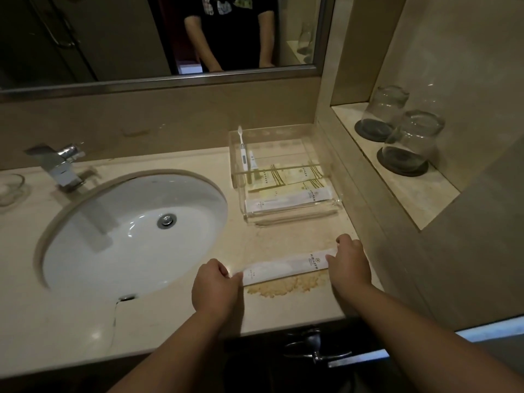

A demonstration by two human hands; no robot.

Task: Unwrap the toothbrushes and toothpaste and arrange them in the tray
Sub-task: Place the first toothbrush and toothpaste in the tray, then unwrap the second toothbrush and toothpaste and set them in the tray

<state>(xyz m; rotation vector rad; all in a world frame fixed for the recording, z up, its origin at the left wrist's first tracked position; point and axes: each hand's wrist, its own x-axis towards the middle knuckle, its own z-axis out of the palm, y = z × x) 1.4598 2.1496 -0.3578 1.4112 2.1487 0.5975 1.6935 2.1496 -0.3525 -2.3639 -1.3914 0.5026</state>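
Observation:
A long white wrapped toothbrush packet lies across the counter near its front edge. My left hand pinches its left end and my right hand holds its right end. Behind it stands a clear acrylic tray. At the tray's back left an unwrapped white toothbrush leans upright, with a small toothpaste tube beside it. Another wrapped toothbrush packet lies along the tray's front, with several cream and gold sachets behind it.
A white oval sink with a chrome tap fills the counter's left half. Two upturned glasses sit on dark coasters in the wall niche at right. A glass dish is at far left. A mirror spans the back wall.

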